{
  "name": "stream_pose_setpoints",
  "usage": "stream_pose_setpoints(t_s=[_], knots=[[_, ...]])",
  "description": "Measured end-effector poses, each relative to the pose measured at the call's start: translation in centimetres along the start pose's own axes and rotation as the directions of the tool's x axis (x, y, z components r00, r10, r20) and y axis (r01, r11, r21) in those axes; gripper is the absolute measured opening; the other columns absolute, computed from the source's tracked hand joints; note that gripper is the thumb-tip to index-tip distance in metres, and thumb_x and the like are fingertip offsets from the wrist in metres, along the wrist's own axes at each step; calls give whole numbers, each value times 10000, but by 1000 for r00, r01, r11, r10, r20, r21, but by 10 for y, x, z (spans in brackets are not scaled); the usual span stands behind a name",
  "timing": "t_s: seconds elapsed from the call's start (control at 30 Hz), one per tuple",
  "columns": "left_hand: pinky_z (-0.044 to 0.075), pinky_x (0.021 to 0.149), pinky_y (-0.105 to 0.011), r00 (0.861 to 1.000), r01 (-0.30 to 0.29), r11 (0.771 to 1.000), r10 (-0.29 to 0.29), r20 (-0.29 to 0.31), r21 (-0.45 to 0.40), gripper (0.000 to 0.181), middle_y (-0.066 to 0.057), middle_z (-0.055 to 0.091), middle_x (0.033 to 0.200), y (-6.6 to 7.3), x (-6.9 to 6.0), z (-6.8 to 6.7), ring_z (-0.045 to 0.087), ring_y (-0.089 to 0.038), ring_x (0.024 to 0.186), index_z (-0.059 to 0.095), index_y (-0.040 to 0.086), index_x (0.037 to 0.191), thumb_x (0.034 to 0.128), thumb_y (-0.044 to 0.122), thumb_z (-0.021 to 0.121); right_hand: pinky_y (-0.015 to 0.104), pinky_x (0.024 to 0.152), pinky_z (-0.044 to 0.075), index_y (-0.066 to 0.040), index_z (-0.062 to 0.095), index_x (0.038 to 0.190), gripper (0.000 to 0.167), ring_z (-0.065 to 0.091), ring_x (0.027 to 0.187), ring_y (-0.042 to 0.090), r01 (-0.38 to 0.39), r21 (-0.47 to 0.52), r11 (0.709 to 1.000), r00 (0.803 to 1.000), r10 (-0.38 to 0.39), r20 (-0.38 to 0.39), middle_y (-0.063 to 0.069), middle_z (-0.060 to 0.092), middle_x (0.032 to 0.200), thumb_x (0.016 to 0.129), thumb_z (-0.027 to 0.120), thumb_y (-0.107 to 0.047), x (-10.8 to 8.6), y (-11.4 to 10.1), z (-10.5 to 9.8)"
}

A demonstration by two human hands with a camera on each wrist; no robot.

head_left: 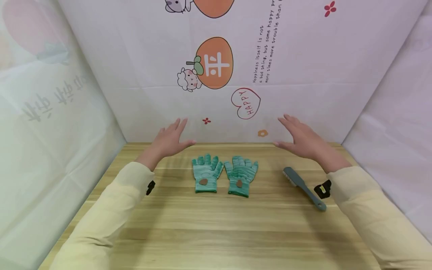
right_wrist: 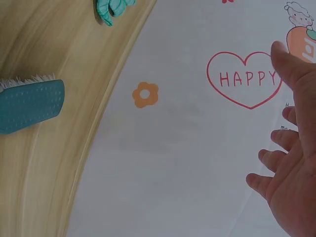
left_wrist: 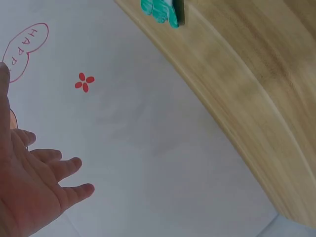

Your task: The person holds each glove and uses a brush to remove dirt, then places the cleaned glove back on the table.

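Two green knitted gloves, the left one (head_left: 206, 172) and the right one (head_left: 241, 174), lie side by side on the wooden table (head_left: 202, 232), each with a brown patch on its cuff. A blue-grey brush (head_left: 305, 189) lies to their right, its white bristles also visible in the right wrist view. My left hand (head_left: 169, 139) is raised near the table's far edge, left of the gloves, fingers spread and holding nothing. My right hand (head_left: 302, 138) hovers above and beyond the brush, fingers extended, touching nothing.
A white printed cloth (head_left: 152, 67) rises behind the table's far edge, with white cloth walls at the left (head_left: 44, 123) and right (head_left: 398, 112). Black bands show at both wrists, near the cream sleeves (head_left: 101, 217).
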State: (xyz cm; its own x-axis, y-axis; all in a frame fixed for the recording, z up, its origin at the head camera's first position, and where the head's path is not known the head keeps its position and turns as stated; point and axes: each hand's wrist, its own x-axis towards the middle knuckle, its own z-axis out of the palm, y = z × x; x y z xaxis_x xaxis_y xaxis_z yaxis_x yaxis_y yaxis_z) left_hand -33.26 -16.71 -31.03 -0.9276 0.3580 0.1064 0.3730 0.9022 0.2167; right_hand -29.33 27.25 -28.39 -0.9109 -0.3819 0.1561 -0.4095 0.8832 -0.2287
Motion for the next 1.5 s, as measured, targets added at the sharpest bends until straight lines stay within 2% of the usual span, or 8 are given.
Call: stream_pose_setpoints(t_s=[0.2,0.33,0.53,0.83,1.0,1.1,1.23,1.5], knots=[[123,1109,-628,1000,-4,1000,5,25,-27,940,-147,67,1607,-1,-14,7,139,-334,1451,45,164,1572,912,666,488,643,1083,174,-30,202,1532,835,100,1428,441,15,14,1000,1000,-15,-3,228,104,1583,937,641,-418,-15,-1,3],[149,1101,-633,1000,-3,996,4,14,-94,930,-143,74,1607,-3,-21,9,134,-346,1449,49,171,1572,916,658,494,647,1072,195,-37,194,1536,810,128,1420,446,9,26,1000,1000,-9,-8,222,101,1585,948,641,-371,-26,-1,4],[201,1128,-541,1000,-15,986,15,0,-168,877,-132,112,1604,-6,-33,17,133,-323,1453,102,141,1568,941,593,517,623,1069,238,-10,228,1521,789,200,1400,452,26,12,1000,999,-25,-27,238,152,1571,950,641,-364,-43,4,11],[219,1115,-559,1000,-7,979,8,5,-203,804,-184,150,1587,-6,-45,36,172,-368,1436,186,68,1548,965,460,577,645,1022,285,46,304,1473,749,282,1336,508,74,18,997,994,-72,-81,309,265,1501,942,661,-343,-68,16,29],[243,1097,-579,1000,0,978,6,28,-210,779,-202,159,1579,-7,-50,46,192,-387,1426,235,41,1531,965,455,578,652,997,308,78,330,1447,724,313,1309,520,73,25,997,993,-71,-92,328,311,1465,939,671,-310,-77,20,35],[261,1080,-600,999,-3,976,11,33,-217,765,-220,181,1568,-8,-54,50,217,-408,1411,252,43,1526,966,452,578,657,991,308,83,339,1439,709,318,1303,523,60,40,997,995,-56,-87,329,327,1453,943,665,-305,-81,22,37],[263,1083,-591,999,-20,974,27,25,-227,750,-231,245,1543,-11,-58,54,243,-418,1398,263,42,1521,968,430,587,655,1002,296,76,329,1447,700,298,1317,517,28,66,997,999,-25,-46,320,315,1464,952,653,-298,-86,24,41],[264,1096,-559,998,0,962,18,64,-272,734,-225,316,1513,-13,-59,63,281,-403,1386,316,-8,1487,965,427,594,654,1009,297,94,343,1427,704,320,1295,533,-43,68,997,999,43,6,351,326,1439,950,649,-323,-97,30,53]])
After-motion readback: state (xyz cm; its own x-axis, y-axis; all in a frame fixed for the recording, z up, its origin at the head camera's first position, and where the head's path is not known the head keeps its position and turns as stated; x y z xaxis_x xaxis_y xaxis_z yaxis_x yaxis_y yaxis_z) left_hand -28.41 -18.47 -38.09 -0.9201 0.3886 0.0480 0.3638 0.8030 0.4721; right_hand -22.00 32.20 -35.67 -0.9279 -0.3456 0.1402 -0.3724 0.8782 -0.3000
